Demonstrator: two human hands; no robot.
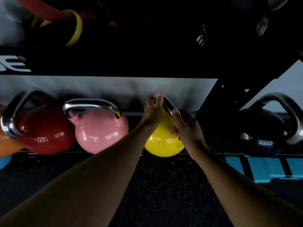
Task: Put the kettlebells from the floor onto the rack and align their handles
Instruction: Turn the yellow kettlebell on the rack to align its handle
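Observation:
A yellow kettlebell (162,145) sits on the low rack shelf (196,154), its steel handle turned edge-on toward me. My left hand (153,110) lies flat against the left side of the handle, fingers straight. My right hand (186,125) wraps the right side of the handle and the bell's shoulder. To the left on the same shelf stand a pink kettlebell (100,131) with its handle facing me and a red kettlebell (47,133) with its handle angled.
A black kettlebell (262,128) sits right of the rack's black upright (213,102). An orange bell edge (6,145) shows far left. The upper shelf beam (114,63) carries resistance bands. Black speckled rubber floor (164,185) and a blue mat (262,167) lie below.

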